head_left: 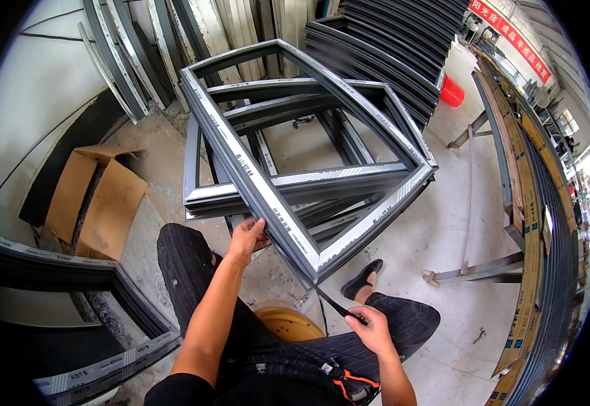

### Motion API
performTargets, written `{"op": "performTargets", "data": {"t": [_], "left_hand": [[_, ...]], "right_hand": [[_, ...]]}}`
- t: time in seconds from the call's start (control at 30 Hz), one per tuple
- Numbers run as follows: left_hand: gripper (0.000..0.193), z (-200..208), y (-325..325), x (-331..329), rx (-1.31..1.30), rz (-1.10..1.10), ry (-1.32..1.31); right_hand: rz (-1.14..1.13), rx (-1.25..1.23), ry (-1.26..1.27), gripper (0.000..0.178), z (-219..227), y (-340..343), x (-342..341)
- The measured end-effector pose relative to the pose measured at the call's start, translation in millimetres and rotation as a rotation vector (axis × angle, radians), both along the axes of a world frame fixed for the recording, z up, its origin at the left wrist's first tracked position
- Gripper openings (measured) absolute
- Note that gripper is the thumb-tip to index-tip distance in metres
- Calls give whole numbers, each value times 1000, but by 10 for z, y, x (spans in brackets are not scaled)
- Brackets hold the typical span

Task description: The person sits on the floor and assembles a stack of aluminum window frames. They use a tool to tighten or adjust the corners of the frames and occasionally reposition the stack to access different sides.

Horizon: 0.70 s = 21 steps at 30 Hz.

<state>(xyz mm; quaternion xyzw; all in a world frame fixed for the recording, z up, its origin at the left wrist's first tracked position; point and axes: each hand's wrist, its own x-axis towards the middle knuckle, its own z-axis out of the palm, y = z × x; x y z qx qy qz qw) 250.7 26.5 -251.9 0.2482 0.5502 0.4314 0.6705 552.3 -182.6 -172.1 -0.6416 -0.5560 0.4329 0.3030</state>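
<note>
In the head view: a workshop with a pale floor [403,247], gritty toward the left, and a light wall [37,88] with upright profiles [129,57] leaning there. Along the right, long profiles [528,271] laid over metal supports [474,272]; farther off, a red banner [511,40]. Behind the work, a pile of black frames [383,51], with a red bucket [451,90] just beside. At left, an open cardboard box [112,213]; nearer, another dark frame [115,369]. In front of the legs [410,318], the top frame [241,155], askew across and partly covering lower frames [295,181]. Left hand [249,238] closed on its near-left edge; right hand [369,329] pinching a black strip [334,304] leading to its near corner.
</note>
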Motion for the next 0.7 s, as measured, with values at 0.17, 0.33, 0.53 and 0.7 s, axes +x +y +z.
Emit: {"op": "performTargets", "data": {"t": [0.17,0.33,0.53,0.7], "left_hand": [[27,-75,-43,19,30,18,33],[24,-183,-217,90,-23,-21,45],[25,-17,-478,264,-28,-67,-5],[26,-110,-489,275,-10,-31,67]], "right_hand": [[69,-99,192,22,-382,-14,83],[84,-276,499,23,-719,-20,138],[230,-276,517,23,-675,101,173],[202,-282,568,19,-727,136,133]]}}
